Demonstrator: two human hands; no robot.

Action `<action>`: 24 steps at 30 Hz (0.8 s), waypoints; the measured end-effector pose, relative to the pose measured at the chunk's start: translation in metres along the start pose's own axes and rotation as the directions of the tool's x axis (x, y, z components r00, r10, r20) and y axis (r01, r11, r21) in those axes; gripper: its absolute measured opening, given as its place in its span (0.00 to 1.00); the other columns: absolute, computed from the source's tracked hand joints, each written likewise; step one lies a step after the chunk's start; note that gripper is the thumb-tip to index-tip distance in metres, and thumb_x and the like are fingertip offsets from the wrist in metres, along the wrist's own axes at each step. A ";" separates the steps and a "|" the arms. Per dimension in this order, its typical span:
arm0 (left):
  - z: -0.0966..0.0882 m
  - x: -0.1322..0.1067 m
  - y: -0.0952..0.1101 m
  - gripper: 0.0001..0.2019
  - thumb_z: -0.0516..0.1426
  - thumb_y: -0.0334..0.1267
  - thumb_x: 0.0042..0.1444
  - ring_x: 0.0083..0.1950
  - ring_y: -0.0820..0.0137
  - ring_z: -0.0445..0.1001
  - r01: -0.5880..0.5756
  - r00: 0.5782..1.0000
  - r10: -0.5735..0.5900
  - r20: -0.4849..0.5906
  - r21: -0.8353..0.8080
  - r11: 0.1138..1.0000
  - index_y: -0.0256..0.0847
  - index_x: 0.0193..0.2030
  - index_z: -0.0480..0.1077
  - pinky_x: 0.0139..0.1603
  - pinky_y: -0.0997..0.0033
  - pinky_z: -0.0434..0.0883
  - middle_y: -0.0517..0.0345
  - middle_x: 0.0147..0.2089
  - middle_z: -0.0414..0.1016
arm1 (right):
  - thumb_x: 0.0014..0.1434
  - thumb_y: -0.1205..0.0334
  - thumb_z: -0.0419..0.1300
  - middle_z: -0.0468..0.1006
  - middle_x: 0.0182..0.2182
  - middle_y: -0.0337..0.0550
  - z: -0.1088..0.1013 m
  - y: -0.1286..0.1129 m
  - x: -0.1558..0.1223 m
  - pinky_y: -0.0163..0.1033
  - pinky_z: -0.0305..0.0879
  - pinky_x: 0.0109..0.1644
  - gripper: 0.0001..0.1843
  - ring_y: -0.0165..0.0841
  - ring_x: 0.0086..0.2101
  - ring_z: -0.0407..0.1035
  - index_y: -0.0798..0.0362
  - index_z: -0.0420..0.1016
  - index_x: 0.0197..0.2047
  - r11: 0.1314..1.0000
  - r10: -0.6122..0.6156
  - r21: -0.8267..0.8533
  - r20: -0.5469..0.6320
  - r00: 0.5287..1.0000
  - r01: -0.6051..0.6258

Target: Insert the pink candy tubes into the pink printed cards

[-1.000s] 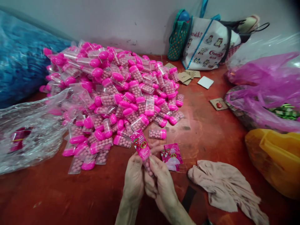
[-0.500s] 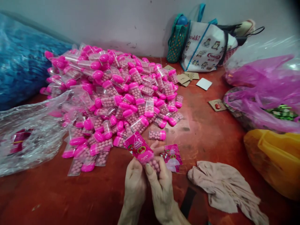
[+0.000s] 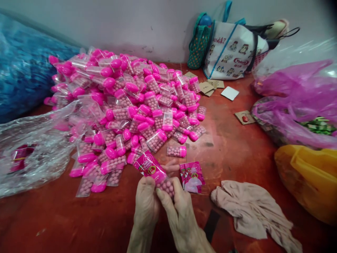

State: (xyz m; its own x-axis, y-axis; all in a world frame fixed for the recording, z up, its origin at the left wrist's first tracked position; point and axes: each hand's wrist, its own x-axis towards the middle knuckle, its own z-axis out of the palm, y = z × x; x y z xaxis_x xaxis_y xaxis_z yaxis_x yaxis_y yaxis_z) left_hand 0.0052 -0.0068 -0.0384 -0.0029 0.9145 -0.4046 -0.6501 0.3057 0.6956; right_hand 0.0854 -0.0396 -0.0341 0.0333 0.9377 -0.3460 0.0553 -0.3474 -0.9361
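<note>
Low in the middle, my right hand (image 3: 181, 209) is closed round a small clear candy container (image 3: 167, 188) filled with pink balls. A shiny pink printed sleeve (image 3: 151, 170) covers its far end, and my left hand (image 3: 146, 200) pinches that sleeve at its near left side. Part of the container is hidden by the sleeve and fingers. Just right of my fingers lie several flat printed sleeves (image 3: 193, 177), overlapping on the red surface. Beyond my hands spreads a big heap of similar containers (image 3: 150, 100) with bright pink caps; one container (image 3: 176, 151) lies apart at its near edge.
Clear plastic wrapping (image 3: 34, 168) and a large blue bag (image 3: 23, 66) border the heap at left. A beige cloth (image 3: 252, 211), a yellow bag (image 3: 305, 186) and a purple bag (image 3: 297, 102) lie at right. Against the wall stands a white tote bag (image 3: 229, 52).
Both hands have shifted slightly left with the container. The sleeve appears further toward the container's far end, with more pink balls showing below it.
</note>
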 end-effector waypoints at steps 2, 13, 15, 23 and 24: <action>0.001 0.001 0.002 0.10 0.57 0.40 0.52 0.50 0.56 0.71 0.015 0.999 -0.016 0.032 0.026 1.000 0.37 0.35 0.76 0.50 0.58 0.67 0.46 0.40 0.78 | 0.59 0.54 0.53 0.72 0.29 0.40 0.001 0.001 0.002 0.35 0.60 0.34 0.12 0.33 0.30 0.66 0.50 0.69 0.43 1.000 -0.002 -0.026 0.039 0.999 0.003; -0.011 0.002 0.012 0.12 0.62 0.43 0.44 0.50 0.50 0.70 0.152 0.969 -0.158 0.191 0.045 0.987 0.36 0.33 0.74 0.46 0.54 0.69 0.43 0.41 0.77 | 0.57 0.56 0.56 0.75 0.38 0.42 -0.009 0.003 -0.004 0.36 0.62 0.39 0.17 0.38 0.39 0.69 0.45 0.67 0.50 0.998 -0.036 -0.049 0.077 0.996 0.040; -0.009 0.003 0.009 0.13 0.62 0.44 0.45 0.46 0.52 0.73 0.130 0.987 -0.133 0.087 0.041 0.991 0.36 0.34 0.74 0.44 0.55 0.70 0.44 0.40 0.78 | 0.55 0.55 0.58 0.75 0.40 0.41 -0.011 0.006 -0.005 0.36 0.62 0.39 0.17 0.39 0.41 0.69 0.44 0.68 0.49 0.999 -0.030 -0.028 0.089 0.996 0.032; 0.007 0.002 0.001 0.08 0.58 0.37 0.50 0.43 0.59 0.75 0.107 0.993 -0.110 0.031 0.077 0.991 0.34 0.31 0.75 0.44 0.64 0.70 0.45 0.37 0.78 | 0.56 0.49 0.55 0.74 0.32 0.39 -0.008 0.020 -0.008 0.36 0.65 0.38 0.15 0.36 0.37 0.69 0.45 0.69 0.44 1.000 -0.004 -0.011 -0.006 1.000 0.004; 0.007 0.002 0.001 0.08 0.57 0.36 0.51 0.42 0.59 0.75 0.116 0.992 -0.119 0.039 0.073 0.991 0.34 0.32 0.76 0.44 0.64 0.70 0.46 0.36 0.78 | 0.56 0.48 0.55 0.74 0.33 0.40 -0.008 0.023 -0.008 0.36 0.65 0.38 0.17 0.36 0.39 0.69 0.45 0.68 0.46 1.000 0.000 -0.006 -0.019 1.000 0.000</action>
State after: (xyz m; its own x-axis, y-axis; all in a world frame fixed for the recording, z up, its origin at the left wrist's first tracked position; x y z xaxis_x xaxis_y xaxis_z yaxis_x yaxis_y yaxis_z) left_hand 0.0105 -0.0030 -0.0343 0.1041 0.8812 -0.4612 -0.5885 0.4284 0.6857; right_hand 0.0946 -0.0555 -0.0522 0.0520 0.9373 -0.3445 0.0609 -0.3473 -0.9358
